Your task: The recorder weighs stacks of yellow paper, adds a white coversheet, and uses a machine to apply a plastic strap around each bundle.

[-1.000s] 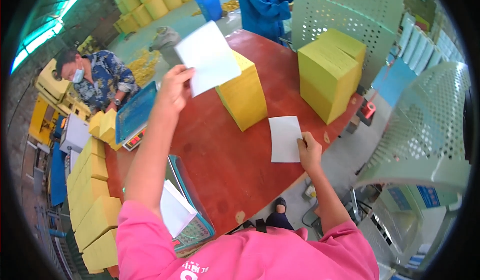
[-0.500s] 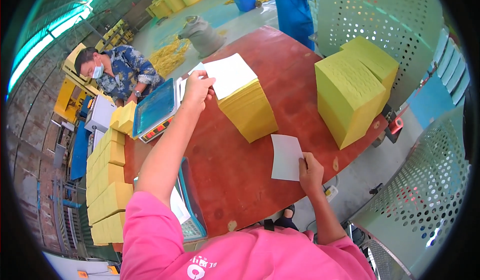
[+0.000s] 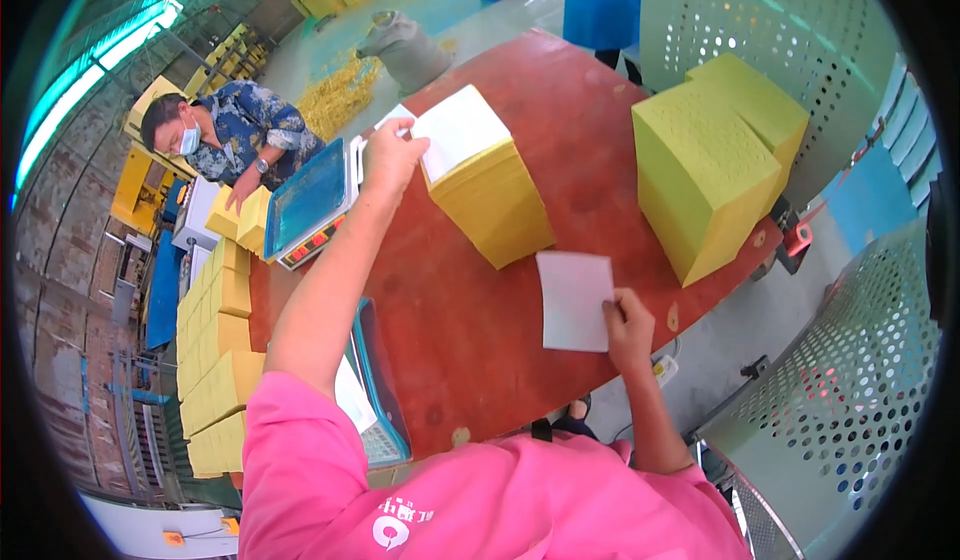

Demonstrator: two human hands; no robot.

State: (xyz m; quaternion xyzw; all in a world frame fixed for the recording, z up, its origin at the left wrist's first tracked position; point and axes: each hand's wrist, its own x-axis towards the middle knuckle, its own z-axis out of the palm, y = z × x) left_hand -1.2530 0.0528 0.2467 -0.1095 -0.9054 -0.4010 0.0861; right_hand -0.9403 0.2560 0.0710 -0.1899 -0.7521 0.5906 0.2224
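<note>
Right hand pinches a loose sheet, left hand is at the top of the stack

The thumb and fingers of your right hand (image 3: 628,328) are closed on the right edge of a loose white sheet (image 3: 575,300); the fingers behind this sheet are hidden. The fingers of your left hand (image 3: 390,165) are curled, with a narrow gap, at the left edge of another sheet, the top sheet (image 3: 465,130), which lies on the yellow stack (image 3: 490,205). Whether they grip this edge or only touch it, I cannot tell. A further white piece behind the same hand is mostly covered and hard to make out.

Your left forearm (image 3: 330,270) reaches long and forward; your right forearm (image 3: 658,415) is raised, leaning a little inward. The loose sheet is in front of the red table (image 3: 450,350); whether it touches the wood is not clear.

Near your left wrist stands a scale with a blue tray (image 3: 312,200). A second scale (image 3: 385,442), bearing white paper, is partly hidden by your left arm and pink sleeve (image 3: 305,430). Yellow blocks (image 3: 215,360) line the left side, and two taller blocks (image 3: 700,180) stand at the right. Further out, a co-worker (image 3: 240,125) has one hand at the small blocks; a person in blue (image 3: 602,10) is cut off by the upper edge.
</note>
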